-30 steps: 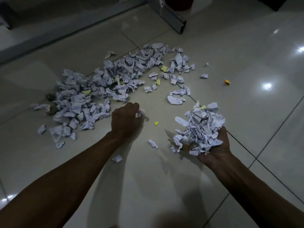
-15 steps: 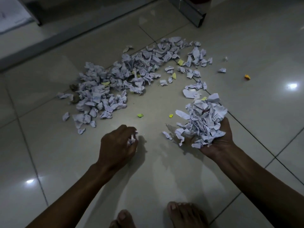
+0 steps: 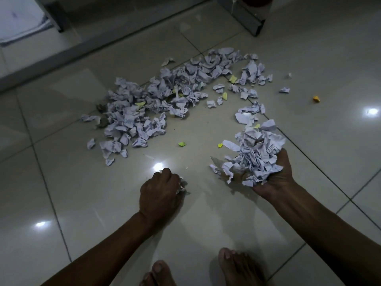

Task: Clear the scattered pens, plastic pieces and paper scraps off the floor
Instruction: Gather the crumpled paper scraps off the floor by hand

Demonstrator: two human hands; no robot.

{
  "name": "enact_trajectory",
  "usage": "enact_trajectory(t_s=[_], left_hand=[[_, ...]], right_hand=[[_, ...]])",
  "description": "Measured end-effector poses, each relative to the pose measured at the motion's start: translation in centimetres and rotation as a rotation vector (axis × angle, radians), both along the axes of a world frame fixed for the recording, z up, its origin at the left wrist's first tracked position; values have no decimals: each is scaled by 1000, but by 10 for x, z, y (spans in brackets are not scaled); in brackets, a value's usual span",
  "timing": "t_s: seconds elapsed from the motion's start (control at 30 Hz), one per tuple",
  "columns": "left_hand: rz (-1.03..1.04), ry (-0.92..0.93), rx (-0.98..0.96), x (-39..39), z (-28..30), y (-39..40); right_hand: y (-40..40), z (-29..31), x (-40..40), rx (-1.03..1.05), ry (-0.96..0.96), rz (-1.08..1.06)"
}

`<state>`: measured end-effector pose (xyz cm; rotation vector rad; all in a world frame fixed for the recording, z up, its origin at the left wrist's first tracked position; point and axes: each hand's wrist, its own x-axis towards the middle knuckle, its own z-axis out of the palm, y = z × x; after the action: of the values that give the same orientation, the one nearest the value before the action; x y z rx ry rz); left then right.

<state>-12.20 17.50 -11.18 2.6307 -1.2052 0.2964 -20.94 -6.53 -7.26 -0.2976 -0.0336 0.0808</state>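
White crumpled paper scraps (image 3: pixel 165 102) sprawl across the middle of the tiled floor (image 3: pixel 309 58), small yellow bits (image 3: pixel 182 144) lying loose beside them. Right hand (image 3: pixel 274 178), palm up, cups a heaped bundle of scraps (image 3: pixel 255 155); left hand (image 3: pixel 159 195), curled knuckles-up, pinches one scrap (image 3: pixel 182 184) against the tile. Bare toes (image 3: pixel 237 263) at the near edge.

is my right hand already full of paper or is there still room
Full. The right hand lies palm up under a heap of crumpled paper scraps that rises well above the palm and spills past the fingers.
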Motion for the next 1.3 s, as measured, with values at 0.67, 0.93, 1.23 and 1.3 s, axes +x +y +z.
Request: enact_trajectory(t_s=[0.67, 0.93, 1.23, 1.3], left_hand=[[-228, 35, 148, -10, 8, -82], [-227, -65, 258, -16, 0, -86], [-242, 122, 131, -15, 16, -100], [-236, 123, 111, -26, 27, -119]], right_hand=[[-49, 20, -65, -59, 223, -154], [-58, 28, -67, 12, 287, -338], [-52, 29, -66, -126, 390, -456], [-51, 40, -69, -174, 392, -516]])
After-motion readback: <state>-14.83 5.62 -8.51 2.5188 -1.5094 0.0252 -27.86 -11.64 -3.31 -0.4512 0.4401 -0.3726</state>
